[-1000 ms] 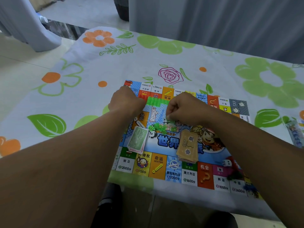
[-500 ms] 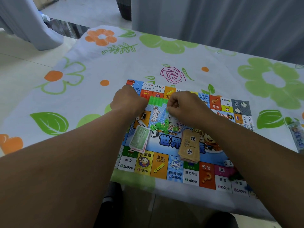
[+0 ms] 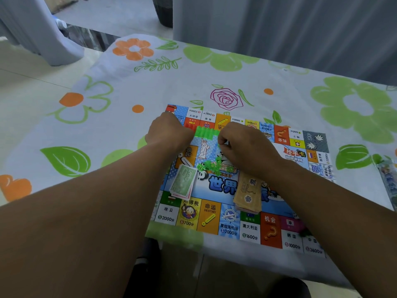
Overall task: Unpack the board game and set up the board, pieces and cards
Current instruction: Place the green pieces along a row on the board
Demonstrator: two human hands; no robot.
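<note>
The colourful game board [image 3: 249,231] lies flat on the flowered tablecloth. Over its upper middle, my left hand [image 3: 167,134] and my right hand [image 3: 242,147] grip the two ends of a strip of joined green plastic houses [image 3: 206,133]. A few loose green houses [image 3: 211,164] lie on the board just below my right hand. A stack of green and pink play money [image 3: 183,183] rests at the board's left. A tan stack of notes or cards [image 3: 248,192] sits near the board's middle. A white die [image 3: 296,215] peeks out beside my right forearm.
A clear packet with printed pieces [image 3: 390,179] lies at the table's right edge. The table's near edge [image 3: 214,254] runs just below the board. A grey curtain [image 3: 279,29] hangs behind the table, and a grey chair [image 3: 38,35] stands at the far left.
Small green houses have dropped from the strip onto the board below my right hand. Both hands stay on the strip and have barely moved.
</note>
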